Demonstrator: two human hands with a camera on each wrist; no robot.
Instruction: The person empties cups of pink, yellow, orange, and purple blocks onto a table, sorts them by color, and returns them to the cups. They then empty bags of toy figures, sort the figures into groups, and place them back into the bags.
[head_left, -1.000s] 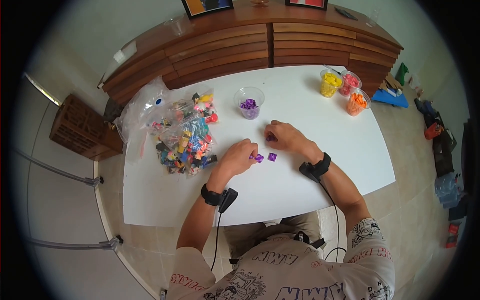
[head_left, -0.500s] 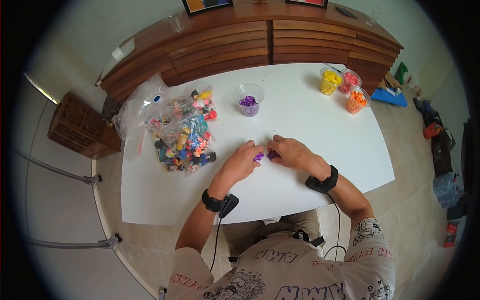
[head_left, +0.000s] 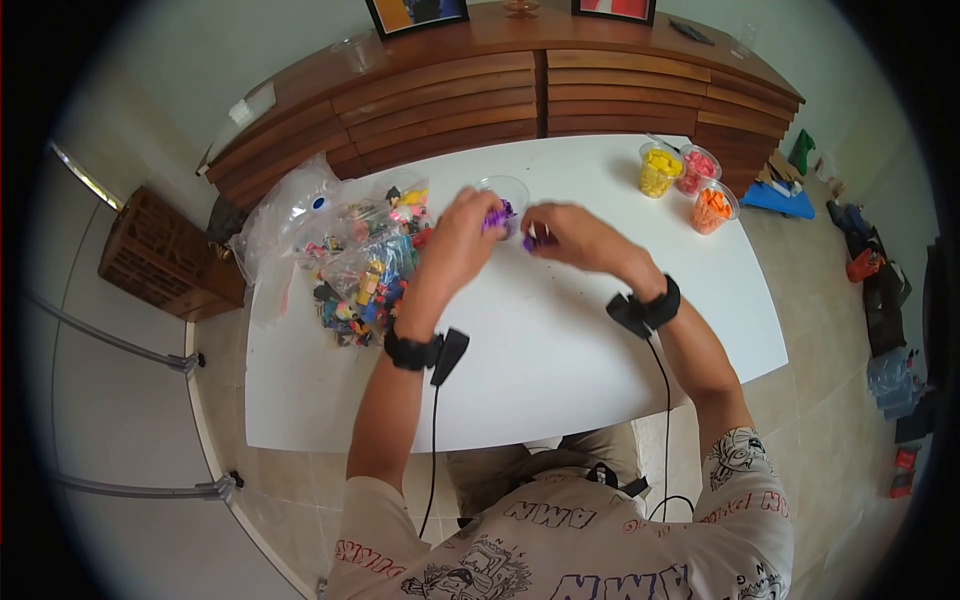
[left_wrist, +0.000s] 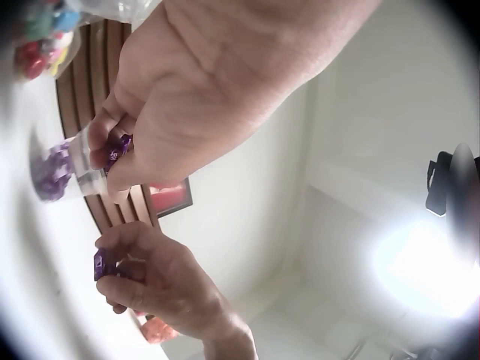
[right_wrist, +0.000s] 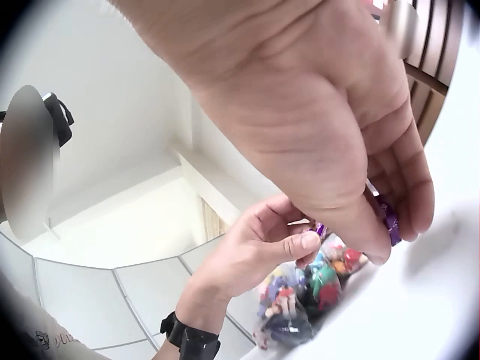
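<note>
Before me the white surface [head_left: 600, 330] carries, on my left, clear bags of small colourful figures [head_left: 365, 280] and a crumpled plastic bag [head_left: 290, 205] touching them. Past the middle stands a clear cup [head_left: 516, 190] with purple pieces [left_wrist: 56, 172]. Toward the far right corner I see a yellow-filled cup [head_left: 660, 175], a pink-filled cup [head_left: 697, 172] and, nearer me, an orange-filled cup [head_left: 712, 212].

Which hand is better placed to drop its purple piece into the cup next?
Probably the left hand: its purple piece is close by the cup's mouth, while the right hand holds a second piece off to the right.
</note>
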